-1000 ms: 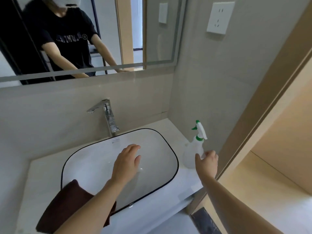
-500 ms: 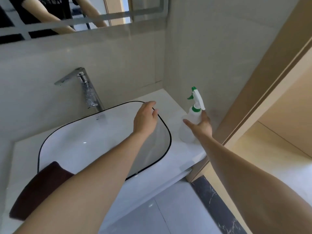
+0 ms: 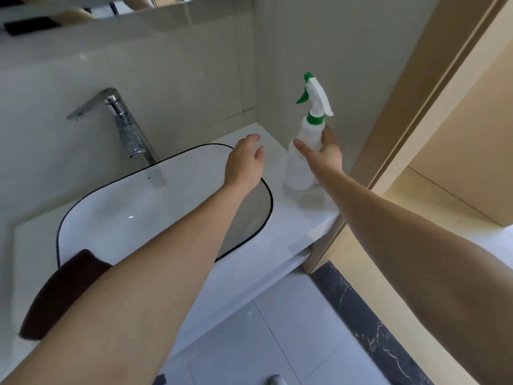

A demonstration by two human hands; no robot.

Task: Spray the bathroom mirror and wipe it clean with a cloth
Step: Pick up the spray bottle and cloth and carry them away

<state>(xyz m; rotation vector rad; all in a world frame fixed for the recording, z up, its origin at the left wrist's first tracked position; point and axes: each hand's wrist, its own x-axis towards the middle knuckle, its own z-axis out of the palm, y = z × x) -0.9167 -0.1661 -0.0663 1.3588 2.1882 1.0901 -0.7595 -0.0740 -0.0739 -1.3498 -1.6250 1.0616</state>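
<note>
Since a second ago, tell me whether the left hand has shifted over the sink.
Yes. The left hand has moved from above the middle of the sink to its far right rim, closer to the spray bottle that the right hand grips.

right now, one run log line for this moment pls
step: grasp spray bottle | right hand: wrapping bottle, on counter | left hand: open above sink | cloth: untouched

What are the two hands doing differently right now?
The right hand wraps thumb and fingers around the spray bottle just under its green collar; the left hand holds nothing, fingers relaxed. The right hand is over the countertop by the wall; the left hand is over the far corner of the sink. Both reach forward on bare arms.
</note>
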